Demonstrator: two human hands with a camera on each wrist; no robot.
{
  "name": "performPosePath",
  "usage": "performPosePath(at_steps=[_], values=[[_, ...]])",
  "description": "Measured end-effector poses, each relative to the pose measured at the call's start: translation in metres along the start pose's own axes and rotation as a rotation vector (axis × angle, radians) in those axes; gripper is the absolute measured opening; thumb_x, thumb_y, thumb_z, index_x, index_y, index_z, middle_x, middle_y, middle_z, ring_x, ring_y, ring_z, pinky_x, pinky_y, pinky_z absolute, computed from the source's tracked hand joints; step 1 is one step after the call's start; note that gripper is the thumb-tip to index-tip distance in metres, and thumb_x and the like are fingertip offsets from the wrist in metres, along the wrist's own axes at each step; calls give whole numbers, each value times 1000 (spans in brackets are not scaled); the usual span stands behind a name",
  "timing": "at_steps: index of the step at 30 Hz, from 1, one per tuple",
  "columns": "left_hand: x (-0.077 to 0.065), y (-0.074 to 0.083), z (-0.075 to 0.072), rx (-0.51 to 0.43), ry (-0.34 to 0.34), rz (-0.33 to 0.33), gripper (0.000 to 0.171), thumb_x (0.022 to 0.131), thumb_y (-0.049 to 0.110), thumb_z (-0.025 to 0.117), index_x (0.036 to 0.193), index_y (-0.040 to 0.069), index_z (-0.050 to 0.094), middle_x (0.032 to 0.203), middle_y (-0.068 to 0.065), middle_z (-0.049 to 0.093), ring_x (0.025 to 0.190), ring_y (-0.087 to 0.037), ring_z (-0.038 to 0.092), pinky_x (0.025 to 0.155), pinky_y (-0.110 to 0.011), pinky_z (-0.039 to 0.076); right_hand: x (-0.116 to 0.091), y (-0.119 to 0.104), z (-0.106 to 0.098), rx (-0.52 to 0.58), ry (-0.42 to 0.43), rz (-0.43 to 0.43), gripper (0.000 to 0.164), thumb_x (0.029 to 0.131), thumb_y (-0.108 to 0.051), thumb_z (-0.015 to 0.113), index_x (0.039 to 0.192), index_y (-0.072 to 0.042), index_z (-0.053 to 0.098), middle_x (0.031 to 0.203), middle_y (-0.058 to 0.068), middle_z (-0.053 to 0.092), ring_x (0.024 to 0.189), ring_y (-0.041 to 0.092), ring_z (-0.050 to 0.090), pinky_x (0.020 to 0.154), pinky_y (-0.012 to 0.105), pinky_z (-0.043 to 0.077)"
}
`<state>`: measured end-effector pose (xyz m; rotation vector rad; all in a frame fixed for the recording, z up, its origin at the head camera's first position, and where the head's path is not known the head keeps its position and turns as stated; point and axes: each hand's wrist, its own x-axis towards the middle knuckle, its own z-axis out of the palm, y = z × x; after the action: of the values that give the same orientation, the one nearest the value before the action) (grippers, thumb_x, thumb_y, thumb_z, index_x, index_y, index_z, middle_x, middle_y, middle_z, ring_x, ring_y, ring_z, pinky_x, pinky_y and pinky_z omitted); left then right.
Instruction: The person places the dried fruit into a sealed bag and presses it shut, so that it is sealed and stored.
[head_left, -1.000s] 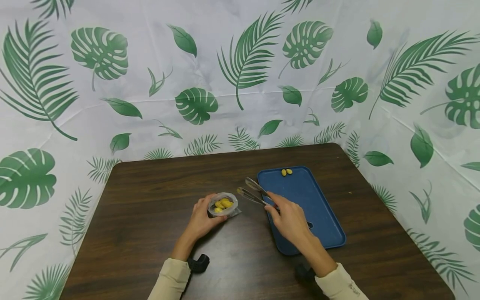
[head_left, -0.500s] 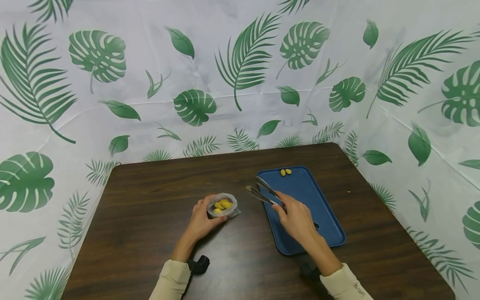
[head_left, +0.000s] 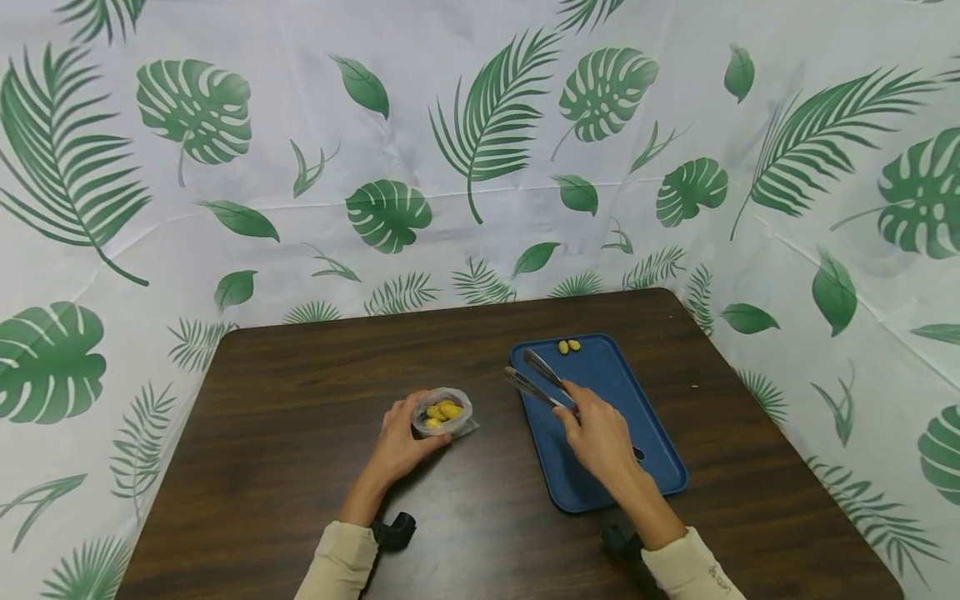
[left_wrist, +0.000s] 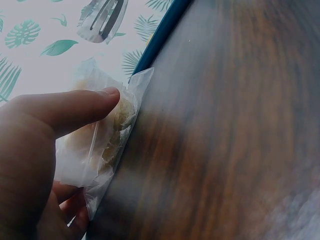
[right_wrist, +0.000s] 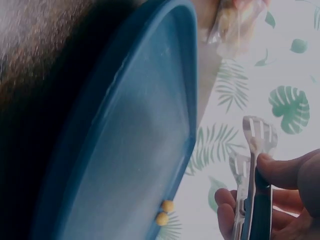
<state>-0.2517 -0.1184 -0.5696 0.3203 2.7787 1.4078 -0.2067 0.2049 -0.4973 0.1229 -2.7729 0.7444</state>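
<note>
My left hand (head_left: 401, 437) curls round a clear plastic bag (head_left: 462, 427) standing on the table, its mouth spread in a ring. Several small yellow oval pieces (head_left: 442, 410) lie inside. The left wrist view shows my thumb (left_wrist: 95, 107) along the bag's side. Over the blue tray (head_left: 600, 375), my right hand (head_left: 600, 433) grips metal tongs (head_left: 536, 387) with slotted ends. The tongs' arms stand apart, and I see nothing between their tips. Two yellow pieces (head_left: 568, 346) sit side by side at the tray's far end. The right palm is hidden in the head view.
The dark wooden table (head_left: 315, 375) extends round the bag and tray. A leaf-patterned white cloth (head_left: 300, 150) hangs behind and at the sides. One tiny pale speck (head_left: 694, 386) lies on the table right of the tray.
My right hand and the tongs have moved right, away from the bag and over the tray. My left hand keeps its hold on the bag. Both yellow pieces on the tray stay put.
</note>
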Motion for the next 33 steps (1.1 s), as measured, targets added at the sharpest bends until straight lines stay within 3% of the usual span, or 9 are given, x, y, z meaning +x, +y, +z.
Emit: performPosePath(at_steps=[10,20,27,33], values=[[-1,0,0,5,-10,-23,79,80,38,88,148,21,51,144,-17,54,132,-42,46,105,-63,40,7,8,0,-25,49,19,48,95,-20,75,138,-2,62,92,12,69,63,16,59,56,36,46],[-1,2,-1,-7,-6,0,80,79,39,88,148,20,51,142,-18,55,130,-41,47,103,-63,41,13,15,-1,-47,77,58,49,96,-20,75,139,-1,61,96,15,70,70,23,64,59,42,50],[0,2,0,-5,-15,-3,79,80,37,88,147,21,51,143,-17,54,132,-42,46,105,-64,39,22,25,-3,-99,126,71,48,96,-20,73,138,0,61,112,23,72,82,36,71,70,56,55],[-2,3,1,-13,-15,-11,78,80,35,88,147,21,51,144,-16,54,135,-42,44,107,-64,39,33,33,-7,-151,117,105,47,97,-21,72,138,1,61,119,26,70,93,44,71,77,60,55]])
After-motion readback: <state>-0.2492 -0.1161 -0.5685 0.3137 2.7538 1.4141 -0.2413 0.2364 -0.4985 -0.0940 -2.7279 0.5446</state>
